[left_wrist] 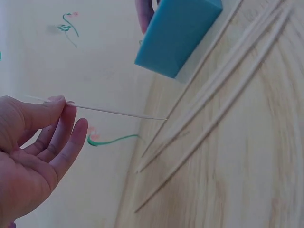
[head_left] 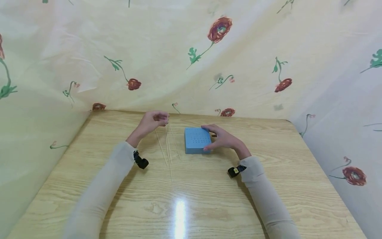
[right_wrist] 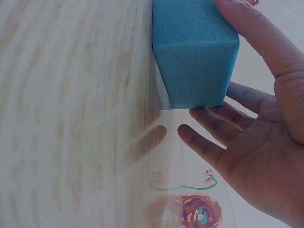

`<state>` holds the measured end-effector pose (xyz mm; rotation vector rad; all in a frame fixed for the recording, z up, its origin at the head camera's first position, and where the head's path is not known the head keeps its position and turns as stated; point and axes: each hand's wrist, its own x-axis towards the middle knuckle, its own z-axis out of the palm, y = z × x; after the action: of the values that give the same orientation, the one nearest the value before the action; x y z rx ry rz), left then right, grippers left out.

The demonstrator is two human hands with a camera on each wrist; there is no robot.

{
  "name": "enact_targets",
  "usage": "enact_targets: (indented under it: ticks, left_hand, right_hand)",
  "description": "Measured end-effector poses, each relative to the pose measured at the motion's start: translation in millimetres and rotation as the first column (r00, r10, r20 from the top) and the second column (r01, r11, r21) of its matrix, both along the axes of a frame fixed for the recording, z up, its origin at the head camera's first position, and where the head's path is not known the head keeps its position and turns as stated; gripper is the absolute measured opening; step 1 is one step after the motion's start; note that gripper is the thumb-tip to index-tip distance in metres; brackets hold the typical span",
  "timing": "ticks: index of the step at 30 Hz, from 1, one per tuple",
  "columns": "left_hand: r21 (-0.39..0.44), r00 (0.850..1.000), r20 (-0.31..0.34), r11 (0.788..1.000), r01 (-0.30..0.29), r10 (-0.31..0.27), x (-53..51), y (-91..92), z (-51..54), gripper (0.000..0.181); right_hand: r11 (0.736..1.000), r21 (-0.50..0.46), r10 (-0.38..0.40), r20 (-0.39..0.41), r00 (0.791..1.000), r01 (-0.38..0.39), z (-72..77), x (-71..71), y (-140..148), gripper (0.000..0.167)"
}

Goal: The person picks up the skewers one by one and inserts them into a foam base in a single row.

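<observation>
My left hand (head_left: 153, 122) pinches one thin wooden stick (left_wrist: 116, 112) between thumb and fingertips, above the table's far part. The stick's tip points away from the hand, in the air over the table in the left wrist view. Several similar sticks (head_left: 161, 147) lie spread on the wood below that hand. To their right sits a blue foam block (head_left: 194, 135) with rows of small holes in its top. My right hand (head_left: 222, 137) holds the block from its right side, thumb at the near edge and fingers at the far edge. In the right wrist view, the block (right_wrist: 197, 71) rests on the table.
The wooden table (head_left: 209, 199) carries a bright light reflection near its front. Flower-patterned sheeting (head_left: 167, 59) hangs behind the table and along both sides. A small black camera (head_left: 141, 161) is strapped to the left wrist, another camera (head_left: 234, 171) to the right wrist.
</observation>
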<state>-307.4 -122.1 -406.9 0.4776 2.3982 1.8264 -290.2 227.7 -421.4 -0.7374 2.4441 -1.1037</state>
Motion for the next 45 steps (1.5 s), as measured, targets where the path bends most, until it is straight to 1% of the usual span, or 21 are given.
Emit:
enact_targets:
  ticks: [3, 9, 12, 16, 21, 26, 29, 34, 39, 45]
  left_hand:
    - [0.043, 1.000, 0.000, 0.999, 0.011, -0.011, -1.0, 3.0, 1.8, 0.028]
    - [0.108, 0.998, 0.016, 0.992, 0.060, -0.062, -3.5, 8.3, 6.5, 0.028]
    - [0.140, 0.997, 0.007, 0.987, 0.079, -0.081, -3.0, 11.3, 10.5, 0.027]
    - [0.186, 0.997, -0.019, 0.979, 0.082, -0.080, -1.6, 16.5, 14.7, 0.025]
    - [0.240, 0.997, -0.048, 0.969, 0.066, -0.056, -1.5, 24.7, 18.1, 0.021]
    - [0.295, 0.996, -0.077, 0.953, 0.068, -0.047, -3.3, 31.0, 22.0, 0.015]
    - [0.291, 0.992, -0.119, 0.954, 0.069, -0.035, -3.6, 34.7, 25.3, 0.014]
    - [0.297, 0.981, -0.193, 0.952, 0.068, -0.010, -3.6, 42.7, 29.5, 0.018]
    - [0.319, 0.973, -0.229, 0.946, 0.054, 0.022, -1.7, 51.7, 31.0, 0.020]
    - [0.290, 0.965, -0.256, 0.957, 0.028, 0.049, 0.5, 58.8, 27.9, 0.019]
  right_hand:
    - [1.000, 0.006, 0.005, 0.000, 1.000, -0.005, -0.1, -0.3, -0.4, 0.096]
    - [1.000, 0.005, 0.014, -0.004, 1.000, -0.014, 1.0, -2.1, -1.3, 0.097]
    - [1.000, 0.004, 0.017, -0.008, 1.000, -0.017, 1.0, -3.0, -1.5, 0.097]
    - [1.000, 0.002, 0.016, -0.006, 1.000, -0.016, 0.9, -3.5, -2.1, 0.097]
    - [1.000, 0.000, 0.011, 0.000, 1.000, -0.011, 0.9, -4.4, -2.5, 0.098]
    - [1.000, -0.002, 0.013, -0.005, 1.000, -0.013, -0.4, -5.9, -1.4, 0.098]
    - [1.000, -0.004, 0.017, -0.009, 1.000, -0.017, -0.8, -6.4, -0.8, 0.098]
    - [1.000, -0.005, 0.013, -0.010, 1.000, -0.013, 0.3, -4.7, -0.3, 0.097]
    - [1.000, 0.002, 0.006, -0.014, 1.000, -0.006, 1.2, -1.6, 0.1, 0.095]
    - [1.000, 0.006, 0.001, -0.011, 1.000, -0.001, -1.4, -0.8, -0.5, 0.096]
